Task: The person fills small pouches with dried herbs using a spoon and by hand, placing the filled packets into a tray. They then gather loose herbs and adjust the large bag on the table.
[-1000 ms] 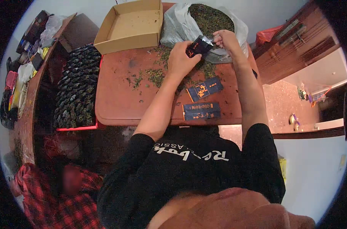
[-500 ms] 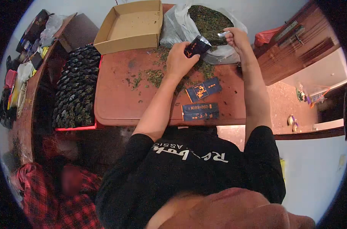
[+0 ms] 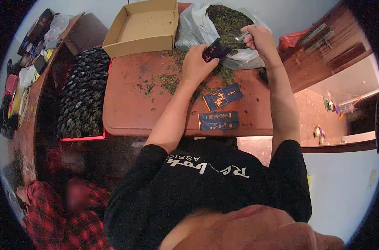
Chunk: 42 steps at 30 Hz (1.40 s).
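Cardboard box [image 3: 114, 49] sits at the far left corner of the desk [image 3: 129, 108]. Loose leaf bits [image 3: 168, 83] lie scattered toward the middle. Apart from each other, both hands are closed on something: the left hand [image 3: 195, 63] grips an upright dark packet [image 3: 213, 51]. Two flat packets [image 3: 218, 121] lie by the near edge. At the far edge, an open plastic bag [image 3: 191, 33] holds dark leaves [image 3: 228, 21]; beside them the right hand [image 3: 261, 39] pinches a shiny scoop [image 3: 241, 37].

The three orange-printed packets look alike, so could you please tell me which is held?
The packet in the left hand; the other two packets lie on the table.
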Each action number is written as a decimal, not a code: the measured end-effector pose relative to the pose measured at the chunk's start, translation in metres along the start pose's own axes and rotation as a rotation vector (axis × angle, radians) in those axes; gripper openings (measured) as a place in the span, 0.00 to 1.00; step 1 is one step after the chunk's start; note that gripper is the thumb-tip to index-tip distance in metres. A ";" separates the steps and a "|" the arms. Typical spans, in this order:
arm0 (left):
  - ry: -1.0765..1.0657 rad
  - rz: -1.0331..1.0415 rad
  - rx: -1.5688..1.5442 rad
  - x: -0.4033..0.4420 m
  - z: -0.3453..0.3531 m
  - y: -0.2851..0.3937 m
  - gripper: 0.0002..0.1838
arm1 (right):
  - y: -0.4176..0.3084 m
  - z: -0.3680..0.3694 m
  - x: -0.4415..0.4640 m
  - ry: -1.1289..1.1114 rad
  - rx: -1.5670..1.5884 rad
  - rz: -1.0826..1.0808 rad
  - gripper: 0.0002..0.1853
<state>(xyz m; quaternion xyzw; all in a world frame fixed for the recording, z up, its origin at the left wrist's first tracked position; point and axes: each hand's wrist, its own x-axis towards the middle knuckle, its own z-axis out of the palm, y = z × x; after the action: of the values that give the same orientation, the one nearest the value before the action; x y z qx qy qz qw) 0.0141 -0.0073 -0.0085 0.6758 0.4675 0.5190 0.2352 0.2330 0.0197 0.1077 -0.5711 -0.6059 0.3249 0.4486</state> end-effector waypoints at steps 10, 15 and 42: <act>-0.005 -0.020 0.007 -0.001 -0.002 0.004 0.29 | -0.015 0.057 -0.051 0.000 -0.820 -0.664 0.11; 0.019 -0.006 -0.026 -0.002 -0.003 0.003 0.29 | -0.029 0.047 -0.061 0.099 -0.715 -0.652 0.11; 0.071 0.082 -0.108 -0.001 -0.010 0.005 0.29 | 0.055 -0.029 -0.088 0.452 0.164 -0.266 0.19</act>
<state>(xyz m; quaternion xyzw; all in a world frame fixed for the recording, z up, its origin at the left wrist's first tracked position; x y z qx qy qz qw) 0.0067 -0.0117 -0.0016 0.6620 0.4187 0.5764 0.2329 0.2768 -0.0626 0.0544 -0.5061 -0.5318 0.1754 0.6559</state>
